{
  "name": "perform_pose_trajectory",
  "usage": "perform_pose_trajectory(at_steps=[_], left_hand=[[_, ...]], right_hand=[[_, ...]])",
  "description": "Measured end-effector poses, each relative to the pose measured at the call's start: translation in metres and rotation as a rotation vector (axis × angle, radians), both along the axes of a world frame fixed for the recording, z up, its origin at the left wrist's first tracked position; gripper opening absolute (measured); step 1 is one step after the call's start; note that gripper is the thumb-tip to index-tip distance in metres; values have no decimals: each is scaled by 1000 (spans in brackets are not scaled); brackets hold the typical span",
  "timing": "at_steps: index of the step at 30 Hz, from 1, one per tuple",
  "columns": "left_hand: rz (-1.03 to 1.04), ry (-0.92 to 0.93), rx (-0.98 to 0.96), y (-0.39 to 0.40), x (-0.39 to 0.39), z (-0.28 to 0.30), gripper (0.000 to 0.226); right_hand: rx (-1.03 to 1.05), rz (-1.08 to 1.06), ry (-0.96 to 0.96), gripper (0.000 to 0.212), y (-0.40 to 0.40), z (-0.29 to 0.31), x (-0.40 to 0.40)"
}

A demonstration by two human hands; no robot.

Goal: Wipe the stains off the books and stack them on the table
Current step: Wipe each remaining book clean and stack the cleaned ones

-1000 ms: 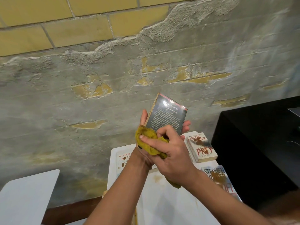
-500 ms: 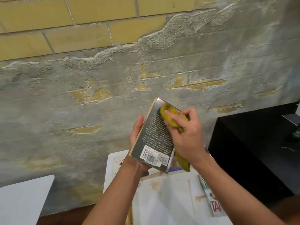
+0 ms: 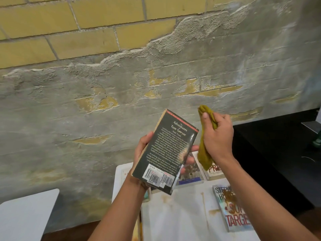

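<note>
Paperback "The Adventures of Tom Sawyer" (image 3: 165,152) is held up in the air above the far edge of the white table (image 3: 182,220), back cover toward the camera, tilted with its top leaning right and its barcode stickers at the low end. The left hand (image 3: 144,153) grips it from behind: the thumb lies along the left edge of the cover and fingertips show past the right edge. The right hand (image 3: 217,136) is raised just right of the book and apart from it, its fingers curled round a mustard-yellow cloth (image 3: 205,150) that pokes out above the fist and hangs down below it.

On the table more books lie flat. A paperback marked "Prey" (image 3: 214,170) sits at the far edge, partly behind the hanging cloth, with a blue-edged book (image 3: 191,173) just beside it on the left. A Stephen Hunter paperback (image 3: 232,207) with brown stains on its cover lies near the right edge. A white book (image 3: 124,174) peeks out at the far left corner behind the left wrist. Brown smears mark the tabletop. A black cabinet (image 3: 278,153) stands to the right, and a plastered brick wall (image 3: 121,66) rises behind.
</note>
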State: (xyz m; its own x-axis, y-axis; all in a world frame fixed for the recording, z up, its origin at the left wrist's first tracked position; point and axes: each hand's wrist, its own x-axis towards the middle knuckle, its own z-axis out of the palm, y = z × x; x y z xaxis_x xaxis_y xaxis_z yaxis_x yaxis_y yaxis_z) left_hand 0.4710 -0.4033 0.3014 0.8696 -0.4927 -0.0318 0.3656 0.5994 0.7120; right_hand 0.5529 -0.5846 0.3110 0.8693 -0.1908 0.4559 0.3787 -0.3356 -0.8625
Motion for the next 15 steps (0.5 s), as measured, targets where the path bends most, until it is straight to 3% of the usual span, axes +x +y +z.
perform_pose_trajectory(at_steps=[2, 5, 8, 15], left_hand=[[32, 13, 33, 2, 6, -1, 91], [163, 273, 152, 5, 14, -10, 104], [413, 466, 321, 6, 16, -23, 76], [694, 420, 678, 6, 11, -59, 48]], right_hand=[[172, 14, 122, 32, 1, 0, -2], [543, 97, 336, 32, 4, 0, -9], [703, 162, 477, 30, 7, -7, -17], [836, 295, 667, 24, 10, -37, -26]])
